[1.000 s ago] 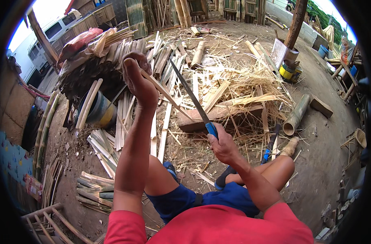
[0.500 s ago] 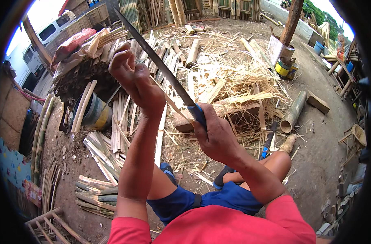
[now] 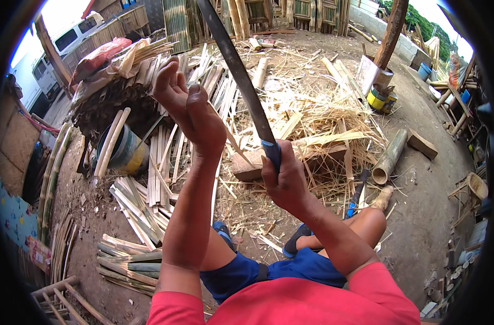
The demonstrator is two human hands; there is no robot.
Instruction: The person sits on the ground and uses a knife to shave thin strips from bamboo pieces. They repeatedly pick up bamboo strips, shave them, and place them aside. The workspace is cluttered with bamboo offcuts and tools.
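My right hand (image 3: 286,176) is wrapped round the blue handle of a long machete (image 3: 240,70). Its dark blade points up and away, tilted to the left. To the left, my left hand (image 3: 190,111) is raised with curled fingers and the thumb pressed in. A thin bamboo strip (image 3: 231,136) runs from behind that hand down to the right, its lower end near the wooden block (image 3: 248,166). The strip and the blade are apart. My fingers hide the strip's upper end.
Bamboo shavings (image 3: 317,119) pile over the block. Split bamboo slats (image 3: 136,208) lie on the left, beside a bucket (image 3: 128,149). A second blue-handled knife (image 3: 357,195) and a bamboo tube (image 3: 390,157) lie on the right. A wooden post (image 3: 390,35) stands farther back.
The machete has swung more upright and shifted right, away from my left hand. My right hand has moved slightly right and down. My left hand has moved slightly right.
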